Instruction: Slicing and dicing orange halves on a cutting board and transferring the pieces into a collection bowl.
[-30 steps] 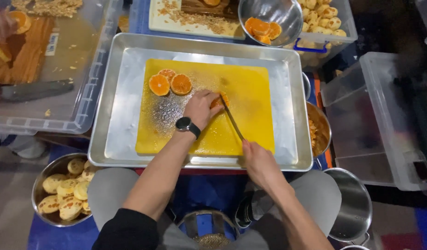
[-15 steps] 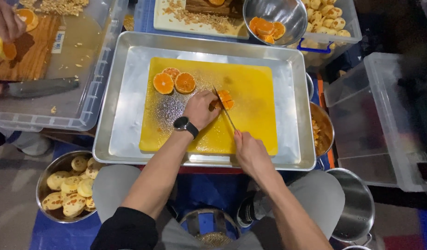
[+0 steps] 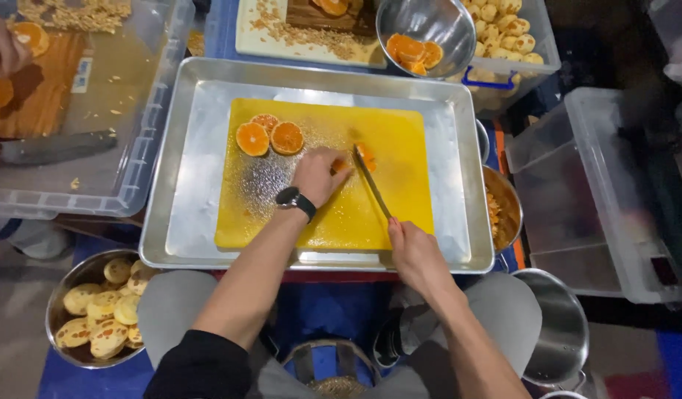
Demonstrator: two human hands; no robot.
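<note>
Your left hand [image 3: 316,174] sits near the middle of the frame on the yellow cutting board [image 3: 333,214], fingers curled down and pinning a small piece of orange [image 3: 339,164] against the board; a black watch [image 3: 295,201] rings that wrist. Your right hand [image 3: 415,255], lower and to the right, is closed around the handle of a knife [image 3: 372,182], whose blade runs up and to the left across the board and ends right beside your left fingertips. Just to the right of the blade tip lies another orange piece [image 3: 366,156], touching or nearly touching the steel; you cannot tell which from here. Toward the upper left of the board three round orange slices [image 3: 268,136] lie cut face up, pressed close together. The board rests inside a large metal tray [image 3: 189,192] that fills the centre of the frame. At the upper left another person's hand [image 3: 2,50] holds an orange half over a wooden board [image 3: 34,100] in a clear plastic bin. A steel bowl [image 3: 430,22] with orange pieces sits at the top of the frame, and a bowl of pale peel pieces [image 3: 97,307] sits at the lower left beside your knee.
</note>
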